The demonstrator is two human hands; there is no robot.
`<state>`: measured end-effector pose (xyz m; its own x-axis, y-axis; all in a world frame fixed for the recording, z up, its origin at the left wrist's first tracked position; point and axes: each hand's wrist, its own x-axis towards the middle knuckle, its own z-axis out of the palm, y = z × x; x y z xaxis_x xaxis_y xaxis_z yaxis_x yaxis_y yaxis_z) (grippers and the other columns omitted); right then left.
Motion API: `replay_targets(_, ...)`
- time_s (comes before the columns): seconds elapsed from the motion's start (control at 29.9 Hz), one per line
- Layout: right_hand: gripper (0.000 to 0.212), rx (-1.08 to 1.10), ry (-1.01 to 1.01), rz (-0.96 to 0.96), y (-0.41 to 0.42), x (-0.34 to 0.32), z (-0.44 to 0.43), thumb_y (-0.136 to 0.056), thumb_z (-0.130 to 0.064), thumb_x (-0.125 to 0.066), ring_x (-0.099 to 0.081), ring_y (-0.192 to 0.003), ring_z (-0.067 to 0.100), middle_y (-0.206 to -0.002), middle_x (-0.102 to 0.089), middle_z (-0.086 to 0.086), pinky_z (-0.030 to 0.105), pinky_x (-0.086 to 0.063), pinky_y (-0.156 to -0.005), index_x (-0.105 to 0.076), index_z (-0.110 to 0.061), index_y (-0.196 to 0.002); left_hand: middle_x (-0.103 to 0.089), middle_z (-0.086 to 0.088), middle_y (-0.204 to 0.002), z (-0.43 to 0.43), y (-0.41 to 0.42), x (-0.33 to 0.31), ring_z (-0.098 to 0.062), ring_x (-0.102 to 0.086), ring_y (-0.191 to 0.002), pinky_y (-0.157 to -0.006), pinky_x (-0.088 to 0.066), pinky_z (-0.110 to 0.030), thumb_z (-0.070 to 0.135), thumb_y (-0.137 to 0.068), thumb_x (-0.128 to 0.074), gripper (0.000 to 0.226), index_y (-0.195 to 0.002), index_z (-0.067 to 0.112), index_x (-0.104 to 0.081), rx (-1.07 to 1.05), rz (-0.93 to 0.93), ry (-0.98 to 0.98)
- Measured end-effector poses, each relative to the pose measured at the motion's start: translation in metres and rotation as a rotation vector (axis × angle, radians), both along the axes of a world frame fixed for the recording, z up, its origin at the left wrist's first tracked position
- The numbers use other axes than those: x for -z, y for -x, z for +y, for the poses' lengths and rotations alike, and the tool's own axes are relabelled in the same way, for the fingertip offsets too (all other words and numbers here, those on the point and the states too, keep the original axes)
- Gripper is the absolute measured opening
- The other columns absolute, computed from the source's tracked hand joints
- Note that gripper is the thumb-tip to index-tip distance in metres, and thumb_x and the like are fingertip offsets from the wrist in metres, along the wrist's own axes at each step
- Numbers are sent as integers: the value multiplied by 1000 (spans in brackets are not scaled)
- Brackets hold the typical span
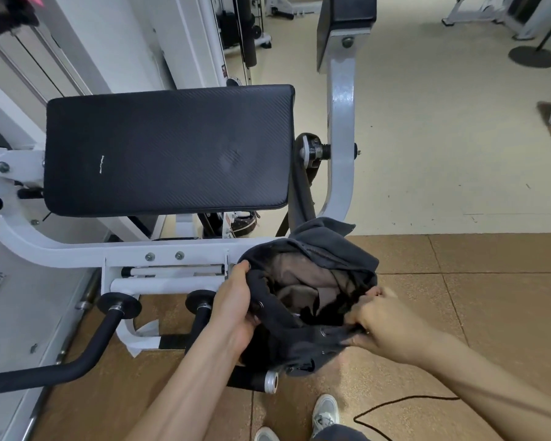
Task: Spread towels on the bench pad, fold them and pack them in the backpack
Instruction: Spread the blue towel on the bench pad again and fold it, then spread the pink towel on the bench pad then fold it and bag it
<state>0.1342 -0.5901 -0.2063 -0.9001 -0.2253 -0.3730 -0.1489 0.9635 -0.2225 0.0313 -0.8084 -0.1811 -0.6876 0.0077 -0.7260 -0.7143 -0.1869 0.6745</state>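
A dark grey backpack (312, 342) hangs open in front of me, below the right corner of the black bench pad (169, 148). My left hand (236, 303) grips the left rim of its mouth. My right hand (382, 323) is closed on the right rim, fingers curled into the fabric. Inside the bag I see brownish folded cloth (303, 281), partly in shadow. The bench pad is bare, with nothing lying on it.
The white machine frame (341, 122) curves around the pad. Black foam handles (109, 326) stick out low on the left, and a bar end (269, 381) sits under the bag. A black cable (395, 405) trails over the brown floor mat near my shoes (325, 412).
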Motion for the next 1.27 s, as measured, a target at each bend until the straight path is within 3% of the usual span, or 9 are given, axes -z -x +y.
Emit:
replay_targets(0.13,46,141,21,244,-25,0,-1,-87,-60,-30,-56,-73,13,-64,-56,-12,31,-35,-80,-57,-28,-69,-70,-9,-88,-5,23,5,-27,-67,-82,-58,-56,-34,36,-99,-47,32,-93,12,-66,175,247,217)
replay_targets(0.23,48,184,33,163,-25,0,-11,-91,-64,-35,-47,-70,12,-61,-50,-9,32,-34,-82,-50,-26,-67,-64,-10,-67,-15,49,16,-31,-62,-72,-60,-48,-36,37,-99,-41,47,-68,7,-60,507,548,748)
replay_targets(0.4,29,243,258,-7,4,5,1,-94,-44,-54,-53,-62,15,-62,-56,-7,27,-37,-59,-55,-27,-70,-63,-4,-73,-37,65,60,-26,-59,-74,-64,-44,-32,39,-97,-40,35,-78,15,-58,904,398,1136)
replay_targets(0.57,20,350,364,68,45,10,66,-93,-29,-53,-56,-61,11,-69,-64,-5,32,-47,-62,-59,-29,-73,-64,-5,-92,-24,48,94,-25,-63,-89,-74,-48,-32,39,-97,-37,28,-89,17,-52,1168,201,1258)
replay_targets(0.7,20,412,496,57,78,0,140,-95,-27,-50,-53,-59,7,-63,-59,-11,37,-51,-68,-63,-20,-82,-68,0,-102,36,44,86,-24,-64,-94,-79,-51,-35,28,-94,-40,21,-104,22,-57,929,327,1315)
replay_targets(0.8,17,465,606,9,95,-12,193,-97,-27,-53,-61,-81,-3,-85,-63,-24,18,-49,-75,-64,-37,-88,-59,7,-104,114,48,49,-16,-59,-95,-81,-46,-31,24,-97,-45,22,-112,29,-61,668,513,1147)
replay_targets(0.87,22,465,651,0,105,-16,223,-95,-27,-56,-63,-84,-2,-89,-66,-23,24,-50,-78,-61,-45,-84,-57,10,-100,167,53,20,-12,-55,-93,-80,-41,-26,20,-97,-47,21,-109,27,-63,554,630,1071)
replay_targets(1.07,21,501,803,50,150,-51,296,-89,-20,-62,-68,-78,4,-78,-73,-16,31,-53,-81,-68,-38,-80,-63,19,-77,280,74,-50,3,-56,-72,-65,-39,-12,20,-96,-51,20,-101,30,-68,439,826,955)
replay_targets(1.27,19,447,1004,181,220,-102,334,-90,-16,-62,-69,-78,5,-82,-73,-14,26,-51,-76,-70,-33,-89,-66,22,-91,334,138,-130,-1,-62,-85,-72,-48,-10,5,-93,-57,23,-101,21,-72,310,1190,1010)
